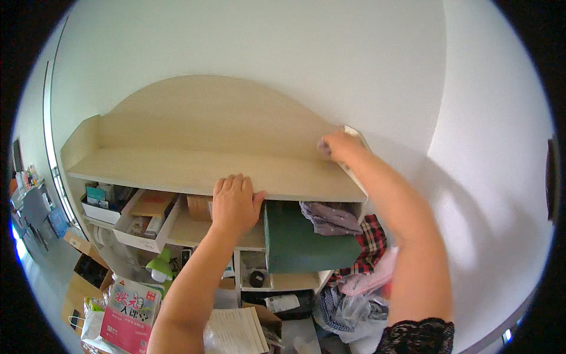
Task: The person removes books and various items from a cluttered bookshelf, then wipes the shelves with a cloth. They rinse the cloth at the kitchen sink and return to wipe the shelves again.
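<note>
My left hand (236,203) rests on the front edge of the pale wooden top shelf (177,165), its fingers laid flat over the board and the thumb apart. At the shelf's right end my right hand (345,146) is closed round a small greyish-purple cloth (324,147). Most of that cloth is hidden by the fingers, and the hand is a little blurred. It is beside the raised side panel (356,137). The curved backboard (200,115) rises behind the shelf.
Under the shelf are white open boxes (141,241), a green box (306,251) with folded purple fabric (331,218) on it, and a green lamp (160,265). Books (132,312) stand lower left. Clothes and plastic bags (354,307) pile lower right, near the wall (489,177).
</note>
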